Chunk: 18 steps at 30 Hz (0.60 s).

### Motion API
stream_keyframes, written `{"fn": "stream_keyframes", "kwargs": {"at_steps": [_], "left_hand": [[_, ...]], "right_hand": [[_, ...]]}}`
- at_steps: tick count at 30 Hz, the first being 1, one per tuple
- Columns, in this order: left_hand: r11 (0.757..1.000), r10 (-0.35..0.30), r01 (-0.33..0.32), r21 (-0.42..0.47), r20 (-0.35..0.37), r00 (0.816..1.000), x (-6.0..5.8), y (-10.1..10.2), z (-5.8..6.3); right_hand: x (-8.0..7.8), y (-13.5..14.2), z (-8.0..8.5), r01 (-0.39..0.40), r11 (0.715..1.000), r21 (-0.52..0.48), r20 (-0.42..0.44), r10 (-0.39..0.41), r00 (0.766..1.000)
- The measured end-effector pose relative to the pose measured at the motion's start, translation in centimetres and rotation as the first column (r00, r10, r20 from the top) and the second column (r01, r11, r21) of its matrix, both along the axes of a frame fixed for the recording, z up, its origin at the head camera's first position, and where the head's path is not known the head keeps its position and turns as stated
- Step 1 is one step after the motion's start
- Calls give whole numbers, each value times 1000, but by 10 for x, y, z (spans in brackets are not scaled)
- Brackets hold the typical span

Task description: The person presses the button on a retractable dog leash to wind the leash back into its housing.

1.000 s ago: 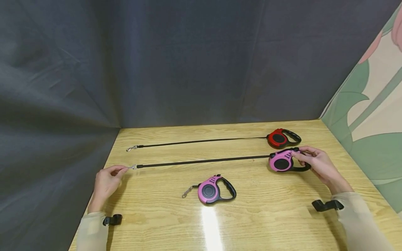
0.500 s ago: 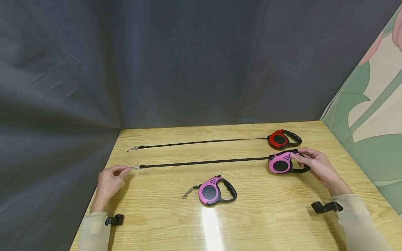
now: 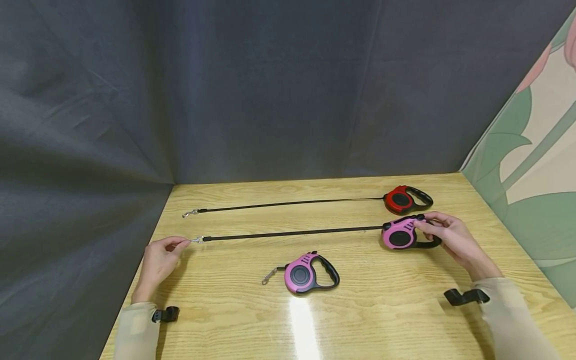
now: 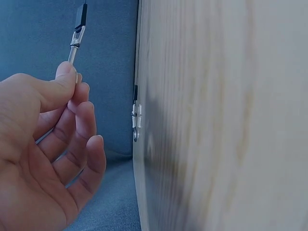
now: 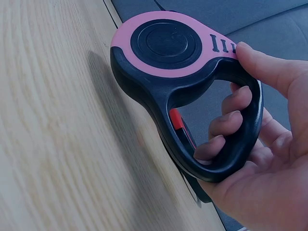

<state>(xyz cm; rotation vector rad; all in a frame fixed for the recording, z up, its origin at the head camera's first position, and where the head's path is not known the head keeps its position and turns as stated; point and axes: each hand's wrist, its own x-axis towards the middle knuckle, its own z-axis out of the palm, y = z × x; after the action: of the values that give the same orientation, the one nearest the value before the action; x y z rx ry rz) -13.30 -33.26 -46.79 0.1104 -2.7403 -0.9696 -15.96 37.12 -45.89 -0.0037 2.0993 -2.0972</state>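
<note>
A pink and black retractable dog leash (image 3: 399,235) has its black strap (image 3: 292,233) drawn out straight to the left. My right hand (image 3: 454,240) grips its handle, fingers through the loop and thumb on the pink casing, as the right wrist view (image 5: 269,120) shows. At the other end, my left hand (image 3: 162,260) pinches the metal snap hook (image 4: 73,52) between thumb and forefinger, above the table. Nearer the front lies a second pink leash (image 3: 300,274), its strap wound in and its hook on the left. Behind, a red leash (image 3: 399,200) lies with its strap stretched out leftward.
The wooden table (image 3: 234,320) is bounded by a dark grey cloth (image 3: 270,100) at the back and left. On the right stands a flower-patterned panel (image 3: 531,200). Each sleeve carries a black wrist mount (image 3: 166,314).
The two hands have drawn slightly closer together, the left to the right and the right a little to the left, with the pink leash between them. The other leashes stay put.
</note>
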Motion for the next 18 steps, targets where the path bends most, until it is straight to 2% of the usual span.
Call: {"fn": "stream_keyframes", "kwargs": {"at_steps": [10,18], "left_hand": [[1000,-10,10,6,3,1000,0,2,0],[1000,-17,17,7,5,1000,0,3,1]], "right_hand": [[-1,-1,1,1,1000,19,30,-2,1000],[-2,-2,1,-7,999,43,15,6,1000]]}}
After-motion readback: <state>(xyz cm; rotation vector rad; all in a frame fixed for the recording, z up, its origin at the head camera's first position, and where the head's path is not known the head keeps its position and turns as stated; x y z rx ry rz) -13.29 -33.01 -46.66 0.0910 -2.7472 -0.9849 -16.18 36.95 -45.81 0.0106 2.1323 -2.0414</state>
